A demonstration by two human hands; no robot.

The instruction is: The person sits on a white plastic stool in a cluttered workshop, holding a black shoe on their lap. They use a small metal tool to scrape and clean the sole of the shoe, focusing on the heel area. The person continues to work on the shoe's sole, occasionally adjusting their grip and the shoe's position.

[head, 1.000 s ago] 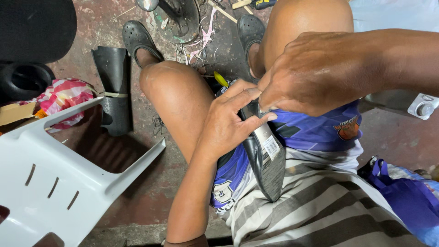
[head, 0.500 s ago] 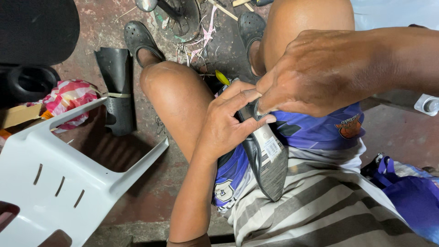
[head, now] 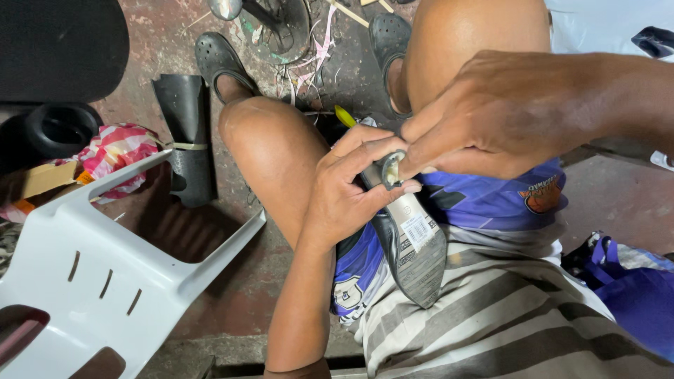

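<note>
shoe (head: 414,253) heel hidden by right hand (head: 505,116)

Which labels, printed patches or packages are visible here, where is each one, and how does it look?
Sticker: small white rectangle with dark printed bars, on the grey sole of the high-heeled shoe held in the left hand.
Orange emblem: on the blue shorts, below the right hand.
White emblem: on the shorts' lower edge, beside the left forearm.
Pink patterned bag: crumpled, on the floor at left.
</note>
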